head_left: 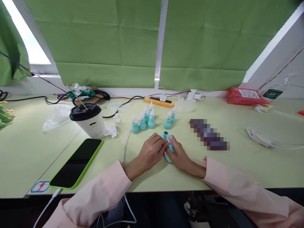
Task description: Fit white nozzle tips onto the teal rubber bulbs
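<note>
Both hands meet at the front middle of the table. My right hand (178, 155) is closed around a teal bulb (169, 155) with a clear piece at its top. At that clear piece, the fingers of my left hand (152, 150) are pinched together; what lies between them is too small to make out. Just behind the hands, another teal bulb (165, 134) shows an open top. Farther back, several teal bulbs with translucent pointed tips (142, 123) stand upright in a group, and two more (167, 122) stand to their right.
On the left are a green-edged phone (76, 163) with a cable, a lidded paper cup (92, 125) and crumpled tissue (111, 130). A yellow power strip (159, 101) lies behind the bulbs. Rightward are a blurred dark object (209, 134), white cable (261, 138) and red package (245, 96).
</note>
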The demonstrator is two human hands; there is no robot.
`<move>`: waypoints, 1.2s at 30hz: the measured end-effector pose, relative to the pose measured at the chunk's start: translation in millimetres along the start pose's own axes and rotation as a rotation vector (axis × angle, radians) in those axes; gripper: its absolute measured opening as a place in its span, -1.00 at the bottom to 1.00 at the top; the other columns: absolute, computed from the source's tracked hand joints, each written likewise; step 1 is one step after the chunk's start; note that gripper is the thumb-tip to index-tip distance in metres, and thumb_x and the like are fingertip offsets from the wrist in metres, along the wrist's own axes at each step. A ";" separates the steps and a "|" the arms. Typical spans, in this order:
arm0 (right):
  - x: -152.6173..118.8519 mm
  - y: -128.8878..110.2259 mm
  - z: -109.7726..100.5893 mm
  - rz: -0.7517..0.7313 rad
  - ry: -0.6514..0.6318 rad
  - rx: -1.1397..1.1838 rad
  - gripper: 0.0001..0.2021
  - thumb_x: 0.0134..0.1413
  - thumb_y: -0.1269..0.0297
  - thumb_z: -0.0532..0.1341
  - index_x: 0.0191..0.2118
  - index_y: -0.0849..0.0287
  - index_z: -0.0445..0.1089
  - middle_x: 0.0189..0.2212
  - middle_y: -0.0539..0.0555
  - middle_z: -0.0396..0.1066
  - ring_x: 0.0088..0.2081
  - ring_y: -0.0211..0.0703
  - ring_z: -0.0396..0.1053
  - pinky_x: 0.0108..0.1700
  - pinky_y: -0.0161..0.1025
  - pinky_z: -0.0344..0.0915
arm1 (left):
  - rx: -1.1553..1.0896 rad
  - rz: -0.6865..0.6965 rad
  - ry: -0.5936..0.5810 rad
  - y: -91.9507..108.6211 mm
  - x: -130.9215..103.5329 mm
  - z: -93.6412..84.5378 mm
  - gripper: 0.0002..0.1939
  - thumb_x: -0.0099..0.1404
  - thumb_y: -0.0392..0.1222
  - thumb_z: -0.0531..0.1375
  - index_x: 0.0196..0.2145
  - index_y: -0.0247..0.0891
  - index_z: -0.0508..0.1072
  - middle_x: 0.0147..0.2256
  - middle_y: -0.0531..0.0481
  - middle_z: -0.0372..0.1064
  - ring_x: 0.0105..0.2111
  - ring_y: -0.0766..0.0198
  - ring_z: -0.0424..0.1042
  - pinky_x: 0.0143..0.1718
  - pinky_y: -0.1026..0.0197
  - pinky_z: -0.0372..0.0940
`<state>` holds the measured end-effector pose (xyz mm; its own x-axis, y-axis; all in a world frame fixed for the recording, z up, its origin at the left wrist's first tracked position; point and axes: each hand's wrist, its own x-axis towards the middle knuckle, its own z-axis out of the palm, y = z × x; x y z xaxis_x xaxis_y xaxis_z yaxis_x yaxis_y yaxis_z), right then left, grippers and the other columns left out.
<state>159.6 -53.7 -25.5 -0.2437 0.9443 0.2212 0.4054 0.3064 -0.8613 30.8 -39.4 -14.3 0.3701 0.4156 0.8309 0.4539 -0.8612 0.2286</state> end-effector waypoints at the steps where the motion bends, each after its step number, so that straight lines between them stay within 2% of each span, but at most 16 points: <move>1: 0.1 -0.1 -0.1 -0.013 0.010 -0.012 -0.92 -0.01 0.31 -0.04 -0.42 0.13 -0.03 -0.63 -0.08 0.20 -0.61 -0.30 0.18 -0.58 -0.33 0.11 | 0.014 -0.012 -0.016 1.4 -0.3 0.0 -0.88 0.14 -0.36 0.02 -0.52 -0.33 0.29 -0.60 -0.01 0.24 -0.54 0.36 0.18 -0.54 0.29 0.18; 3: 0.7 0.0 -0.5 -0.038 0.019 -0.022 -0.92 -0.01 0.30 -0.03 -0.43 0.13 -0.02 -0.62 -0.08 0.19 -0.61 -0.31 0.15 -0.58 -0.34 0.09 | 0.006 -0.081 -0.062 4.3 -1.2 -0.7 -0.87 0.15 -0.34 0.00 -0.51 -0.34 0.28 -0.60 -0.01 0.22 -0.54 0.35 0.18 -0.55 0.28 0.17; 5: 1.4 -0.1 -0.9 -0.042 0.004 0.006 -0.92 -0.01 0.29 -0.02 -0.42 0.14 0.01 -0.61 -0.07 0.21 -0.60 -0.31 0.16 -0.57 -0.34 0.10 | -0.099 -0.220 -0.140 6.7 -1.0 -3.3 -0.89 0.15 -0.31 -0.01 -0.48 -0.33 0.27 -0.59 0.01 0.22 -0.56 0.37 0.20 -0.56 0.29 0.17; 9: 1.5 -3.6 -1.6 -0.022 -0.062 0.168 -0.91 0.00 0.29 0.01 -0.40 0.14 0.02 -0.63 -0.08 0.21 -0.60 -0.32 0.18 -0.57 -0.35 0.14 | -0.549 -0.584 -0.333 7.7 6.5 -15.0 -0.90 0.16 -0.22 -0.01 -0.41 -0.29 0.23 -0.63 0.10 0.20 -0.65 0.44 0.21 -0.62 0.35 0.16; 12: -0.5 -8.9 -2.7 -0.025 -0.103 0.321 -0.91 0.02 0.29 0.01 -0.40 0.14 0.02 -0.61 -0.09 0.19 -0.60 -0.35 0.18 -0.57 -0.37 0.15 | -0.958 -0.790 -0.428 3.9 14.6 -23.5 -0.86 0.16 -0.17 0.01 -0.40 -0.31 0.22 -0.71 0.16 0.10 -0.73 0.48 0.12 -0.67 0.37 0.12; 16: -4.2 -12.2 -4.9 -0.018 -0.141 0.450 -0.89 0.02 0.27 0.03 -0.38 0.14 0.04 -0.60 -0.09 0.18 -0.60 -0.37 0.18 -0.57 -0.37 0.15 | -1.346 -0.942 -0.486 -5.3 17.7 -26.0 -0.85 0.11 -0.18 0.09 -0.44 -0.35 0.24 -0.75 0.21 -0.03 -0.74 0.55 -0.03 -0.71 0.43 0.02; 19: -4.4 -10.3 -6.0 0.005 -0.172 0.487 -0.87 0.02 0.23 0.03 -0.38 0.14 0.03 -0.63 -0.10 0.19 -0.63 -0.36 0.17 -0.59 -0.36 0.15 | -1.428 -0.949 -0.507 -11.2 17.2 -26.5 -0.84 0.13 -0.17 0.06 -0.43 -0.34 0.25 -0.75 0.20 -0.04 -0.74 0.55 -0.06 -0.73 0.44 -0.02; 21: -3.1 -9.2 -6.9 0.005 -0.152 0.490 -0.85 0.02 0.22 0.03 -0.41 0.14 0.01 -0.65 -0.11 0.20 -0.65 -0.36 0.17 -0.60 -0.35 0.15 | -1.349 -0.925 -0.512 -14.5 18.8 -28.9 -0.83 0.14 -0.14 0.04 -0.42 -0.32 0.24 -0.75 0.20 -0.03 -0.74 0.53 -0.04 -0.71 0.42 0.01; 23: -1.6 -9.3 -8.0 -0.021 -0.122 0.492 -0.83 0.01 0.22 0.04 -0.43 0.13 -0.01 -0.67 -0.11 0.20 -0.67 -0.36 0.16 -0.61 -0.35 0.14 | -1.087 -0.895 -0.477 -18.4 21.2 -31.5 -0.82 0.14 -0.11 0.02 -0.40 -0.31 0.23 -0.73 0.17 0.04 -0.73 0.49 0.03 -0.67 0.37 0.07; 25: -1.1 -10.0 -8.9 -0.052 -0.104 0.504 -0.83 0.01 0.25 0.05 -0.45 0.13 -0.02 -0.67 -0.11 0.19 -0.67 -0.36 0.16 -0.61 -0.35 0.13 | -0.622 -0.837 -0.385 -23.7 21.5 -31.8 -0.82 0.16 -0.12 -0.01 -0.39 -0.30 0.24 -0.68 0.11 0.14 -0.69 0.44 0.12 -0.61 0.32 0.11; 27: -1.9 -9.8 -9.7 -0.081 -0.113 0.516 -0.85 -0.02 0.29 0.06 -0.45 0.14 0.01 -0.66 -0.11 0.18 -0.65 -0.35 0.17 -0.61 -0.35 0.14 | -0.120 -0.716 -0.343 -30.5 17.6 -28.1 -0.85 0.16 -0.20 -0.03 -0.42 -0.31 0.27 -0.62 0.05 0.21 -0.63 0.39 0.18 -0.55 0.30 0.10; 29: -3.3 -8.2 -10.2 -0.112 -0.145 0.506 -0.88 -0.05 0.33 0.08 -0.45 0.15 0.05 -0.62 -0.08 0.19 -0.61 -0.34 0.18 -0.59 -0.34 0.15 | 0.168 -0.569 -0.447 -38.0 10.0 -21.5 -0.83 0.14 -0.31 -0.06 -0.48 -0.32 0.31 -0.57 -0.01 0.27 -0.55 0.33 0.23 -0.52 0.29 0.09; 32: -4.4 -5.9 -10.8 -0.130 -0.205 0.427 -0.93 -0.09 0.36 0.08 -0.47 0.18 0.12 -0.58 -0.03 0.23 -0.58 -0.33 0.19 -0.55 -0.33 0.16 | 0.274 -0.493 -0.552 -48.1 -1.9 -12.1 -0.79 0.05 -0.43 -0.07 -0.57 -0.35 0.32 -0.58 -0.05 0.30 -0.56 0.30 0.25 -0.54 0.28 0.07; 36: -3.8 -9.1 -9.6 -0.078 -0.192 0.241 -0.93 -0.12 0.39 0.08 -0.54 0.20 0.18 -0.60 -0.02 0.24 -0.54 -0.31 0.21 -0.49 -0.33 0.17 | 0.284 -0.502 -0.488 -52.2 -4.6 -10.3 -0.79 0.01 -0.45 -0.05 -0.58 -0.34 0.35 -0.58 -0.06 0.32 -0.55 0.29 0.28 -0.53 0.28 0.09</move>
<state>165.3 -58.9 -14.1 -0.4366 0.8723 0.2200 0.1638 0.3176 -0.9340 -2.9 0.6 -24.9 0.3502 0.8777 0.3272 0.8300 -0.4527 0.3259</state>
